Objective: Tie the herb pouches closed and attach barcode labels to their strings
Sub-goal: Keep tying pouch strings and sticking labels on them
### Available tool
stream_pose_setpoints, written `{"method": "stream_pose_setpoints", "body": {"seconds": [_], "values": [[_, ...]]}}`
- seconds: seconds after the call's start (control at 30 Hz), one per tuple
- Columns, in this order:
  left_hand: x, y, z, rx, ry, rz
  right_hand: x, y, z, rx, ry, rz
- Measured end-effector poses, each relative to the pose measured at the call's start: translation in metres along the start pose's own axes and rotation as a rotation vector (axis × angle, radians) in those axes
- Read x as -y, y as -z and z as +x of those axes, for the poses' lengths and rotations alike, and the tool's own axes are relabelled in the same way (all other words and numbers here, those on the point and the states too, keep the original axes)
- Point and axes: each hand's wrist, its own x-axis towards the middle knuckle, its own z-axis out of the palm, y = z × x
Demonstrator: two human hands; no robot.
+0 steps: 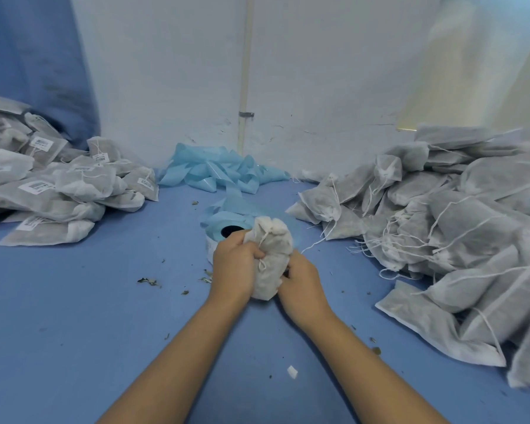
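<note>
A soft, light white non-woven herb pouch (268, 258) is gripped by both hands (236, 264) (302, 280) near the blue table's (74, 301) middle, its thin string (262, 240) judged best pinched at the gathered neck.

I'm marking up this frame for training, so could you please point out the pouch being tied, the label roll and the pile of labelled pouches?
pouch being tied (270, 270): head view, middle of its cloth body.
label roll (224, 232): head view, blue top face.
pile of labelled pouches (58, 191): head view, a pouch mid-pile.
</note>
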Motion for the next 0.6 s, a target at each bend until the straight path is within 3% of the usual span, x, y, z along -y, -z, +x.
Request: {"method": "stream_pose_setpoints", "body": {"seconds": [0.13, 0.4, 0.6], "values": [[0.004, 0.028, 0.004, 0.185, -0.138, 0.256, -0.009, 0.014, 0.007, -0.176, 0.060, -0.287], [0.009, 0.040, 0.003, 0.340, -0.272, 0.388, -0.010, 0.022, 0.008, -0.341, 0.004, -0.239], [0.010, 0.034, 0.001, 0.296, -0.192, 0.312, -0.007, 0.023, 0.006, -0.417, 0.028, -0.148]]}}
